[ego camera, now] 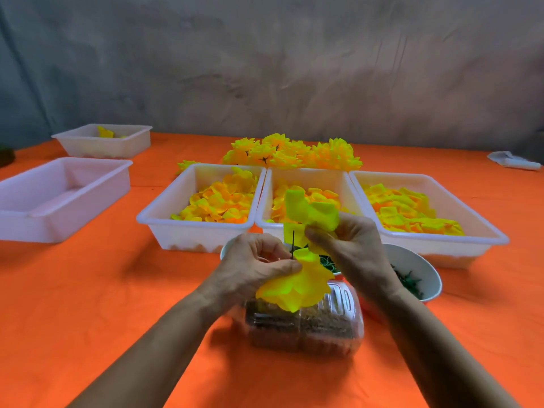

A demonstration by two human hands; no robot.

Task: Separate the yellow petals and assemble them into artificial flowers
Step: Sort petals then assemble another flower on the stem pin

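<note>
Yellow petals [297,285] hang bunched in my left hand [253,266], whose fingers pinch them together with a thin dark stem [293,244] that sticks up above a clear box [306,328] on the orange desk [103,304]. My right hand [350,245] pinches another petal piece [312,216] just above the stem. Three white trays [203,228] of loose petals sit beyond, finished flowers [291,153] behind them.

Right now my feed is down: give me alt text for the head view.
The left hand pinches a thin dark stem carrying yellow petals while the right hand holds another yellow petal piece above it. Behind, three white trays of petals and finished flowers sit on an orange tablecloth.
</note>
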